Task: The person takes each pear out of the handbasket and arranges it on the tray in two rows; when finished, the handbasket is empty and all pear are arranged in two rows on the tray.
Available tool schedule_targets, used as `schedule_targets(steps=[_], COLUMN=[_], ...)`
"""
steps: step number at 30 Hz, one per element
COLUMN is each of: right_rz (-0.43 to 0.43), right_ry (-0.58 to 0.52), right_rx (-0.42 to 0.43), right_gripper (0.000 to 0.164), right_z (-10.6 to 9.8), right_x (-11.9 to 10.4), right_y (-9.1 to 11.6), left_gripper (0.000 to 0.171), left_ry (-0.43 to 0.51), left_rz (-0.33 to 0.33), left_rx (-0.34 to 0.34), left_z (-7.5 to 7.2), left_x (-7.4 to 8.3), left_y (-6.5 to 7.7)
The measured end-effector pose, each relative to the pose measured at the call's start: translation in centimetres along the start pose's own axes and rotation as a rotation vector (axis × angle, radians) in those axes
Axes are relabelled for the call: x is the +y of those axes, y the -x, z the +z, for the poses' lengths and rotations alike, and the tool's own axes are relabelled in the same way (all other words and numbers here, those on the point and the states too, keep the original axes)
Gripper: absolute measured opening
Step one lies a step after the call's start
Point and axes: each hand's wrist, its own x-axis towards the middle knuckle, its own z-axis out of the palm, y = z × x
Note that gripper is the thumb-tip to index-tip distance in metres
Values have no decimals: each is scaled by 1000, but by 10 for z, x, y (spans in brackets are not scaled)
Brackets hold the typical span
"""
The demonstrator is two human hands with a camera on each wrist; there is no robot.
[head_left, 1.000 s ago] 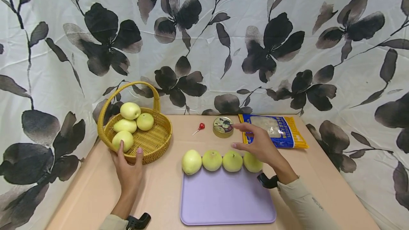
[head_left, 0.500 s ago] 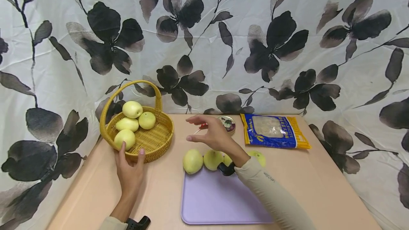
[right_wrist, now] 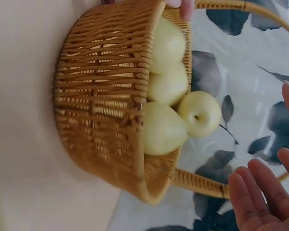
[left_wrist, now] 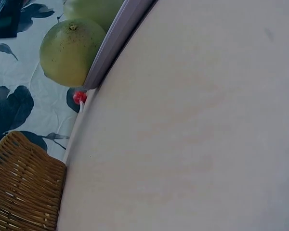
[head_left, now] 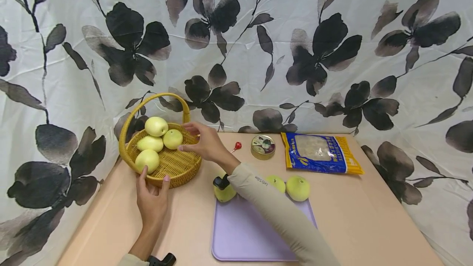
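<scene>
A yellow wicker basket (head_left: 180, 169) stands at the left of the table, with several pale green pears (head_left: 148, 161) in its left part. My left hand (head_left: 152, 204) holds the basket's front rim, its fingertips hooked over the edge beside the nearest pear. Over the basket's right side reaches my right hand (head_left: 205, 141), thumb and fingers spread apart and nothing between them. In the right wrist view its fingers (right_wrist: 260, 192) appear near the basket handle (right_wrist: 202, 183), apart from the pears. More pears (head_left: 298, 188) line the far edge of a purple tray (head_left: 255, 233), partly hidden by the right forearm.
Behind the tray are a red lollipop (head_left: 237, 146) and a round tin (head_left: 262, 147). A blue and yellow packet (head_left: 321, 153) lies at the back right. Patterned cloth (head_left: 258, 52) hangs along the table's far edge.
My right hand has moved left from above the tray's right side, past the tin and lollipop, to the basket. The left hand has stayed at the basket's rim.
</scene>
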Motion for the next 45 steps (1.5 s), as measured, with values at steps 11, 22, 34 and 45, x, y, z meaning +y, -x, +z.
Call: schedule_targets(steps=[11, 22, 34, 45], right_rz=[104, 145, 158, 150], right_ry=[28, 184, 246, 448], right_rx=[-21, -94, -41, -244], right_gripper=[66, 62, 49, 63], right_z=[35, 55, 56, 53], right_x=[16, 30, 29, 27], right_y=[-45, -65, -62, -52], left_gripper=[82, 80, 79, 80], left_ry=[48, 69, 39, 48], left_rz=[2, 20, 41, 33], left_rx=[-22, -13, 18, 17], left_z=[5, 11, 6, 1], left_x=[-2, 1, 0, -1], left_y=[3, 6, 3, 0])
